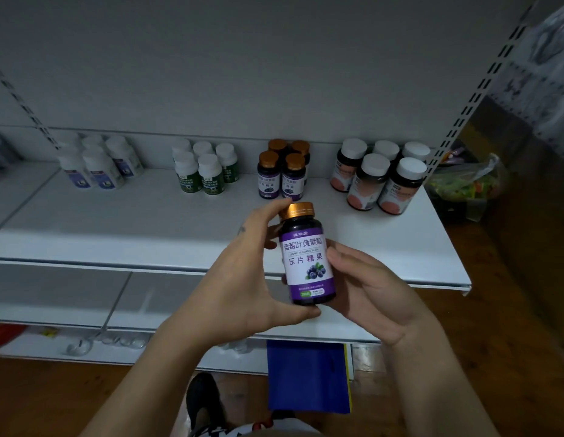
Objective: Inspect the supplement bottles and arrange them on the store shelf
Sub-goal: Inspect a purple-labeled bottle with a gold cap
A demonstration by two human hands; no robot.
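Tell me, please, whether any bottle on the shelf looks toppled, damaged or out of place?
Nothing stands out. The four bottle groups on the shelf stand upright and sorted by label. The purple-label bottle, held in the left hand and right hand, matches the gold-capped group and looks intact.

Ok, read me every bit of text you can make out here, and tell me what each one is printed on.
Held purple-label bottle, in both hands:
"蓝莓叶黄素酯"
"LAN MEI YE HUANG SU ZHI"
"压片糖果"
"200片", green badge near the bottom
Brand line at the label's top: too blurred.
Fine print at the bottom: too small.
Matching purple bottles on the shelf: "糖果" only.
Green-label, blue-label and pink-label bottles: unreadable.
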